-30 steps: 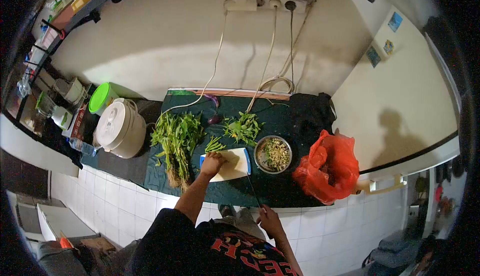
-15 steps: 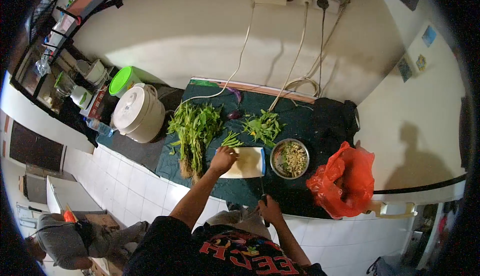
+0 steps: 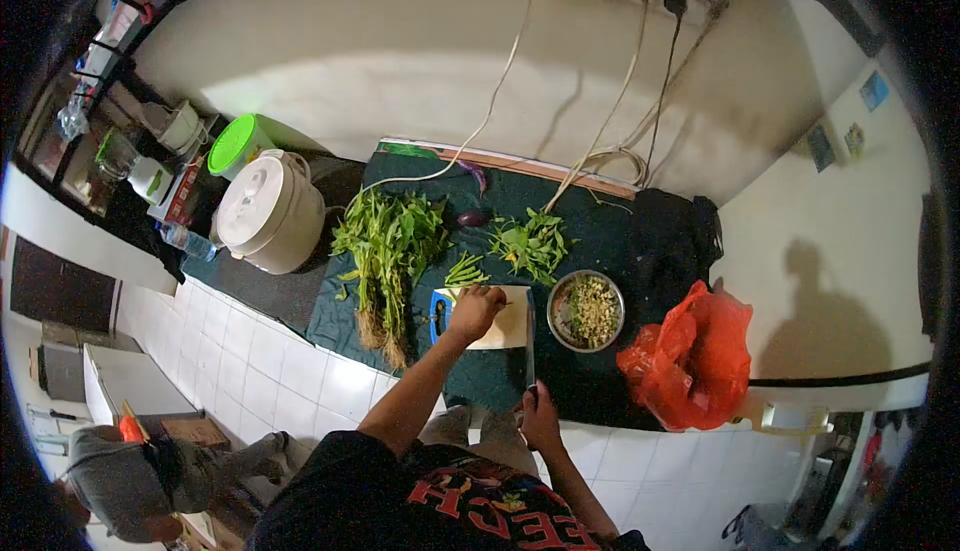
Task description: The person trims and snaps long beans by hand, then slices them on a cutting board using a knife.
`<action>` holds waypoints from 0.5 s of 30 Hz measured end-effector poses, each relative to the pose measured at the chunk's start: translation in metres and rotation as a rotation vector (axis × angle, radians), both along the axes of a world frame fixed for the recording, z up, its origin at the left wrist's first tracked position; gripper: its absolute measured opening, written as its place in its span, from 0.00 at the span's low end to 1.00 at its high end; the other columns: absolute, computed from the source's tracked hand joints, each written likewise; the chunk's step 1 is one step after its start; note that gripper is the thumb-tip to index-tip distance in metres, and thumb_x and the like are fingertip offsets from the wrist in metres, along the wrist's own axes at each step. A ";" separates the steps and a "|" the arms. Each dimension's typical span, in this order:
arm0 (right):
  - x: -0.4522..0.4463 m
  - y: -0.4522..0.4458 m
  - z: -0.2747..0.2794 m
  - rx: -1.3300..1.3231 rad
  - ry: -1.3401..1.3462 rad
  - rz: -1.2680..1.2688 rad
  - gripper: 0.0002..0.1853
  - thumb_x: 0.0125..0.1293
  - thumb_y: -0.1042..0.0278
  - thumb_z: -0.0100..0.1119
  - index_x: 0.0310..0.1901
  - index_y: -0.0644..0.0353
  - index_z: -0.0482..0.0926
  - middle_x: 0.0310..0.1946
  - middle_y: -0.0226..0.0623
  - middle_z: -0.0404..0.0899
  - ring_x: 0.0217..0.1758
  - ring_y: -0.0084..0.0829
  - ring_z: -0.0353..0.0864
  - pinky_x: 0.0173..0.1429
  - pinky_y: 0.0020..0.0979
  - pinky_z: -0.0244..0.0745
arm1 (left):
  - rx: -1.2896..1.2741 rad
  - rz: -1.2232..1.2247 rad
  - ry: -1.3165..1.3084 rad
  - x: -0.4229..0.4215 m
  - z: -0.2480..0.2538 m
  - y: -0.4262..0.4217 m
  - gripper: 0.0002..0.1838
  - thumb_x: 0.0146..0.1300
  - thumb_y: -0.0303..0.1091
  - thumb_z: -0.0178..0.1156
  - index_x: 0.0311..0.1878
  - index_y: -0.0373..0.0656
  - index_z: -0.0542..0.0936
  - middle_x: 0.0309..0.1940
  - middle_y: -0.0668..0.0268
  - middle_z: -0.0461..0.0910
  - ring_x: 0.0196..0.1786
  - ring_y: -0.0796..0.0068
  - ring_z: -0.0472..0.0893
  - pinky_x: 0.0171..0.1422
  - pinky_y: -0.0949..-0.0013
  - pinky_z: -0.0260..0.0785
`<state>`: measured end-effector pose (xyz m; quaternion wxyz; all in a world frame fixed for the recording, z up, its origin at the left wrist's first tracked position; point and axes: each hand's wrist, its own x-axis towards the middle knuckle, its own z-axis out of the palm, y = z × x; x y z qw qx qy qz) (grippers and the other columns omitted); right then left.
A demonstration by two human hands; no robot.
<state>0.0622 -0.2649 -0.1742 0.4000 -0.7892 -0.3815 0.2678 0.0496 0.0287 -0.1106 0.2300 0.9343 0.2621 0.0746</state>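
My left hand (image 3: pixel 478 311) is over the white cutting board (image 3: pixel 511 333), its fingers closed in a pinch. A thin green bean appears to be in it, mostly hidden by the fingers. Wrapped round the handle of a knife (image 3: pixel 530 356), my right hand (image 3: pixel 540 419) is at the table's front edge. The blade points away from me along the board's right edge. More green beans (image 3: pixel 466 270) lie just behind the board. To the right, a metal bowl (image 3: pixel 552 326) holds chopped pale and green pieces.
Leafy greens with roots (image 3: pixel 392 251) lie left of the board, and loose leaves (image 3: pixel 530 243) behind it. An eggplant (image 3: pixel 473 218) is farther back. A red plastic bag (image 3: pixel 700 361) sits at right, a rice cooker (image 3: pixel 265 211) at left. Another person (image 3: pixel 125 481) is at lower left.
My left hand has shifted right over the board, uncovering its blue-edged handle end. The knife blade has come up beside the board's right edge. The view has shifted slightly.
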 end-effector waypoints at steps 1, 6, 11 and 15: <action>-0.003 0.001 0.002 0.075 -0.131 0.004 0.24 0.77 0.60 0.44 0.69 0.62 0.59 0.29 0.37 0.78 0.23 0.25 0.74 0.28 0.30 0.72 | -0.008 -0.011 -0.006 0.000 -0.011 0.000 0.08 0.65 0.38 0.57 0.42 0.46 0.79 0.39 0.59 0.81 0.51 0.55 0.76 0.56 0.53 0.65; -0.009 0.017 0.026 -0.038 0.244 -0.299 0.27 0.77 0.58 0.45 0.70 0.63 0.58 0.28 0.36 0.77 0.22 0.22 0.73 0.27 0.28 0.71 | -0.431 0.046 -0.344 -0.008 -0.027 -0.001 0.07 0.63 0.27 0.56 0.43 0.37 0.77 0.41 0.52 0.80 0.42 0.50 0.81 0.47 0.56 0.74; -0.022 0.023 0.025 -0.051 0.174 -0.254 0.27 0.77 0.58 0.45 0.70 0.65 0.58 0.27 0.35 0.76 0.24 0.22 0.74 0.28 0.27 0.71 | -0.329 0.210 -0.403 -0.029 -0.037 0.031 0.08 0.60 0.25 0.58 0.43 0.36 0.79 0.38 0.51 0.81 0.41 0.50 0.82 0.46 0.56 0.74; -0.028 0.037 0.064 -0.096 0.133 -0.217 0.26 0.76 0.59 0.45 0.69 0.64 0.60 0.25 0.35 0.76 0.25 0.22 0.76 0.29 0.26 0.71 | -0.200 0.198 -0.454 -0.034 -0.031 0.048 0.08 0.62 0.27 0.58 0.43 0.37 0.79 0.37 0.52 0.81 0.40 0.49 0.81 0.45 0.55 0.74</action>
